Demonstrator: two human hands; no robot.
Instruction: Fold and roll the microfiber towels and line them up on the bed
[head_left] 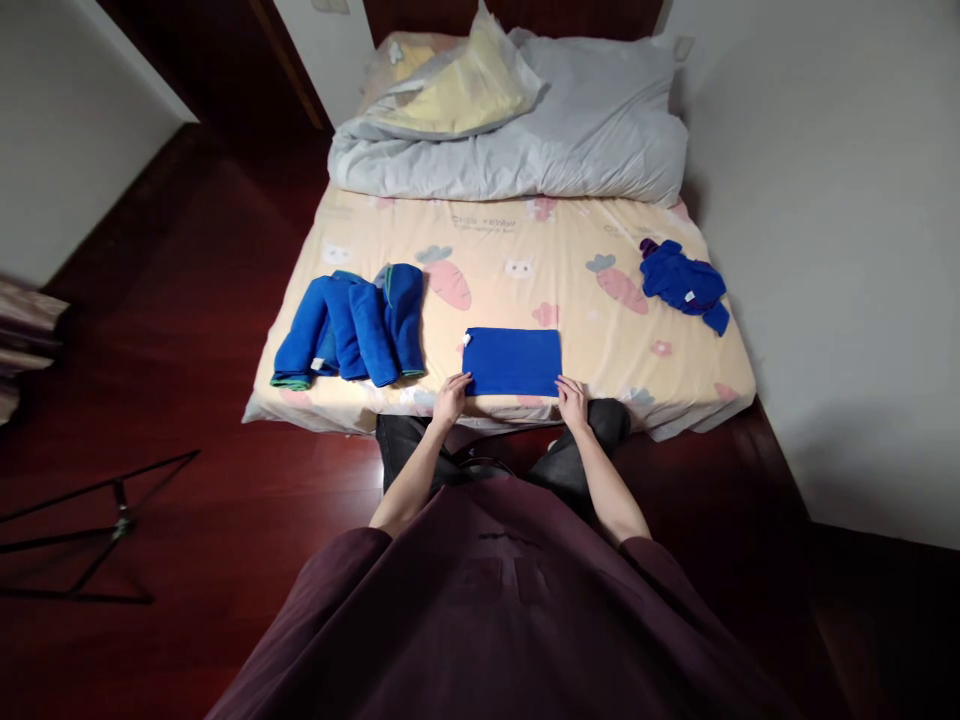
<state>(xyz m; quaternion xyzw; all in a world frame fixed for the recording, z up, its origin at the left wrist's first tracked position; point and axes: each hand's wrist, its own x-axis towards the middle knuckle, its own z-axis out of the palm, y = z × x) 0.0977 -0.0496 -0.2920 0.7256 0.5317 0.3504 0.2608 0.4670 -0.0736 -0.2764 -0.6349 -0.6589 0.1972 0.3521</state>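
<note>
A blue towel (513,362) lies flat in a neat rectangle near the front edge of the bed, with a small white tag at its far left corner. My left hand (450,400) is closed at its near left corner, fingertips on the cloth's edge. At the near right corner, my right hand (573,402) pinches the opposite edge in the same way. Several rolled blue towels (350,325) with green edging rest side by side to the left. Off to the right is a crumpled heap of blue cloth (684,284) with a white tag.
The bed has a yellow sheet (502,275) printed with carrots. A bunched grey quilt (600,120) and a yellow pillow (469,90) in a translucent cover fill its far end. Black tripod legs (120,525) stand on the dark red floor at left. A wall (825,250) runs along the right.
</note>
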